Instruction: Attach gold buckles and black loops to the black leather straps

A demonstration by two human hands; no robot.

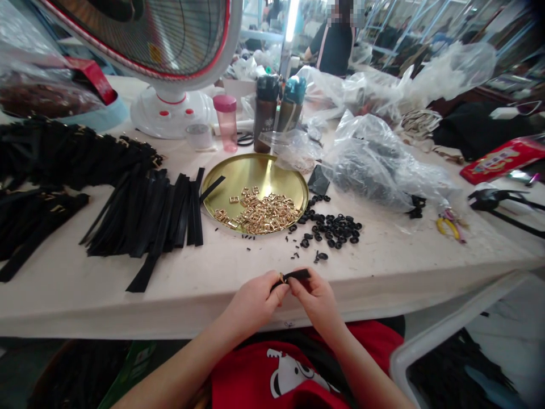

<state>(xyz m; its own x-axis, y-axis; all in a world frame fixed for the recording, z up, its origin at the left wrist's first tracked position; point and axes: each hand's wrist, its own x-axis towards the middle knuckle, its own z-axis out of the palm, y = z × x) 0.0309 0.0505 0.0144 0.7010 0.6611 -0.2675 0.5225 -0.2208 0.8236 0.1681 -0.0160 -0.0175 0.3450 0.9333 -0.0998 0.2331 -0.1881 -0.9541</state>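
My left hand (255, 301) and my right hand (317, 298) meet at the table's front edge, both pinched on a short black strap (297, 275). A small gold buckle (281, 278) sits on the strap at my left fingertips. Beyond my hands lies a round gold tray (259, 173) holding several gold buckles (264, 213). Loose black rubber rings (334, 227) are scattered to the tray's right. A fan of black straps (149, 213) lies to the tray's left.
A desk fan (170, 62) stands at the back left, with a pink cup (226, 122) and two bottles (279, 111) beside it. Clear plastic bags (374, 159) lie at the right, yellow-handled pliers (449, 225) near them. Another person works in the background.
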